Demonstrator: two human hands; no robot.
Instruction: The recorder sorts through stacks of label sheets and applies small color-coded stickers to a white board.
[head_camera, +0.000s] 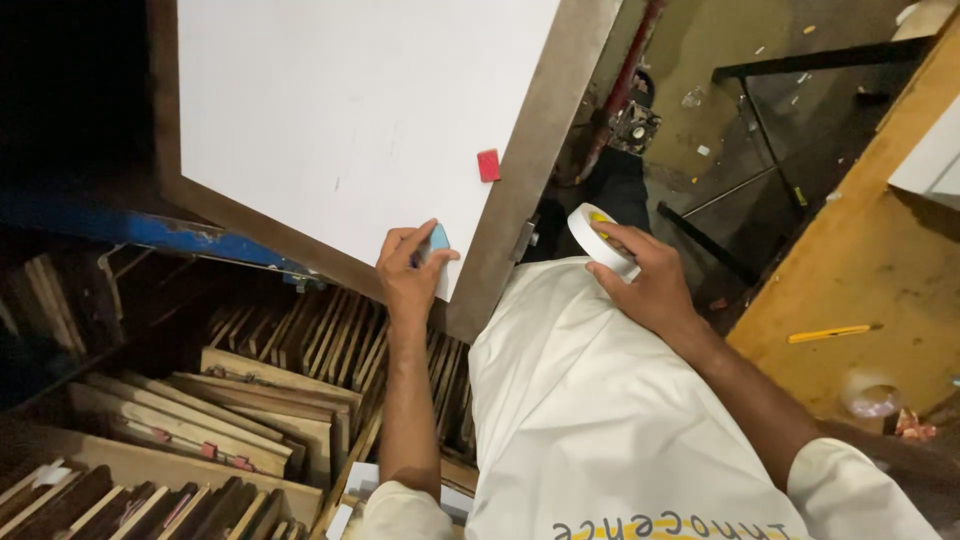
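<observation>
A big wooden-framed panel with a white sheet face (340, 110) leans over racks of stacked wooden frames (240, 400). A yellow-topped wooden bench (860, 270) stands to the right. The right hand (650, 280) curls closed around a roll of white tape (598, 238), near the panel's corner. The left hand (408, 275) pinches a small blue block (438, 238) against the sheet's lower edge. A small red block (488, 165) sits near the sheet's right edge.

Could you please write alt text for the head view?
The left hand presses a small blue piece onto a framed white screen bearing a red tab; the right hand holds a white tape roll.
</observation>
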